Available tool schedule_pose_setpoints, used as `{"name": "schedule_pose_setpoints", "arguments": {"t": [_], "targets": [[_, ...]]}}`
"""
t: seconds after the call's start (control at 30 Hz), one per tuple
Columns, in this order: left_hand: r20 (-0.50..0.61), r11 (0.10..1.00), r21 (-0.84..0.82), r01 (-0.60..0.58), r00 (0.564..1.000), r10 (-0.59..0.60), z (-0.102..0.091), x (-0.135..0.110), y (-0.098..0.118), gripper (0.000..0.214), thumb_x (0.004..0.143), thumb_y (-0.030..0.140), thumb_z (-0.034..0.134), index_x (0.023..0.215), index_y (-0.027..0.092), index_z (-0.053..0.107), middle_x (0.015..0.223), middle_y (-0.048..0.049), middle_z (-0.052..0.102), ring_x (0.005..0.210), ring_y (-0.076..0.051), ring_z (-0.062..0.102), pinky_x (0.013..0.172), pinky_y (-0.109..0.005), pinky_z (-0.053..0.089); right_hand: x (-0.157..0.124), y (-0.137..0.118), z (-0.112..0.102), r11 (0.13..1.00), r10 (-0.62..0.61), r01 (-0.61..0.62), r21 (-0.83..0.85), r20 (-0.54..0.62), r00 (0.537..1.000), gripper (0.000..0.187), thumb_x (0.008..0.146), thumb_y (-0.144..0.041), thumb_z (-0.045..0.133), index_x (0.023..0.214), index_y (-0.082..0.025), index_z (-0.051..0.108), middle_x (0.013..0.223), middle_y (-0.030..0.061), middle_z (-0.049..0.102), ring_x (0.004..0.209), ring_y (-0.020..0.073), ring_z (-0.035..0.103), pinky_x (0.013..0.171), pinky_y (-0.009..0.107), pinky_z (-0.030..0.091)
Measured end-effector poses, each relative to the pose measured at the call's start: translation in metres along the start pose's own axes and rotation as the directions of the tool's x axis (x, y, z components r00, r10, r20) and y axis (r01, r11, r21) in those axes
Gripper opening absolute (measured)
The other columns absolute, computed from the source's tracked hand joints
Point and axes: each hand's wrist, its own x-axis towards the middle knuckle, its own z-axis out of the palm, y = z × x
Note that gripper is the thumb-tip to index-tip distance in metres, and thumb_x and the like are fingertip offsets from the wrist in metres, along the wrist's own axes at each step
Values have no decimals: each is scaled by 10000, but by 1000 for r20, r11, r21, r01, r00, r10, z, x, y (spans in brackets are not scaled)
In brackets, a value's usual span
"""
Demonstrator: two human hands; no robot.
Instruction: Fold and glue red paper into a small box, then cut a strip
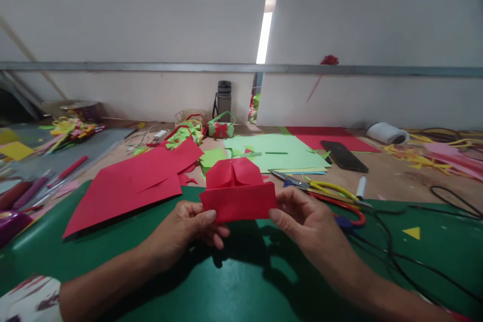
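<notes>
A folded red paper piece [241, 202] is held up in front of me, above the green mat [226, 287]. It has a flat straight band along the front and a rounded, creased part rising behind it. My left hand [194, 224] pinches its left end, thumb on the front face and fingers behind. At the right end, my right hand [302, 216] grips it the same way. The fingertips behind the paper are partly hidden. Just right of my right hand lie scissors with yellow handles [332, 186] and scissors with red handles [356, 216].
Large red paper sheets [132, 181] lie left, light green sheets [279, 148] behind the folded piece. A phone [343, 156], a white roll [387, 133] and black cables [400, 256] are on the right. A dark bottle [224, 100] and small paper basket [221, 128] stand near the white wall.
</notes>
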Motion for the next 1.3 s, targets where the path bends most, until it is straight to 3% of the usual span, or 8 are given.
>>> {"name": "schedule_pose_setpoints", "arguments": {"t": [0.37,0.57,0.7,0.83,1.03,1.17,1.3], "targets": [[36,983,-137,120,993,-116,9,-4,1,351,769,431,703,710,91,637,770,-131,734,581,-153,672,547,-216,474,0,-4,-1,999,47,-45,-24,93,995,293,852,-455,582,971,-196,645,846,17,650,688,131,587,657,256,495],[-34,1000,-17,18,999,-18,4,-3,-1,339,777,426,691,717,95,652,756,-118,732,598,-164,668,594,-246,495,-1,0,-1,998,57,-60,35,88,994,360,892,-510,496,1005,-188,611,894,40,661,718,139,603,695,281,502],[8,997,70,-42,999,42,-4,0,1,380,800,469,654,825,95,715,812,-114,730,674,-182,678,641,-253,501,-2,5,-2,990,66,-65,125,-5,998,385,913,-537,431,1035,-195,557,871,38,658,701,137,620,728,314,510],[86,996,67,-56,995,50,-11,2,1,390,784,487,670,824,102,722,735,-94,719,682,-188,677,652,-252,504,-5,3,0,991,-24,26,130,-17,1000,281,892,-462,526,960,-191,550,839,21,638,738,135,621,715,288,512],[42,987,-160,11,999,-4,-6,5,3,305,711,389,772,774,107,674,742,-81,716,562,-164,663,541,-240,513,-11,1,2,983,-184,183,-32,-32,982,165,890,-354,556,861,-192,570,769,-5,603,702,121,600,665,258,491],[100,974,-215,65,994,-44,-1,4,4,275,737,347,758,747,89,663,705,-84,704,525,-153,659,511,-221,507,-14,2,1,977,-213,212,-29,-16,977,130,899,-323,544,933,-200,566,781,-5,613,698,119,597,667,262,486],[94,973,-221,66,994,-46,1,2,2,265,745,332,754,769,88,655,716,-87,708,533,-158,666,516,-223,510,-16,0,0,982,-189,189,-9,15,982,246,933,-393,465,1052,-190,537,694,-17,595,642,121,585,635,269,474]]}}
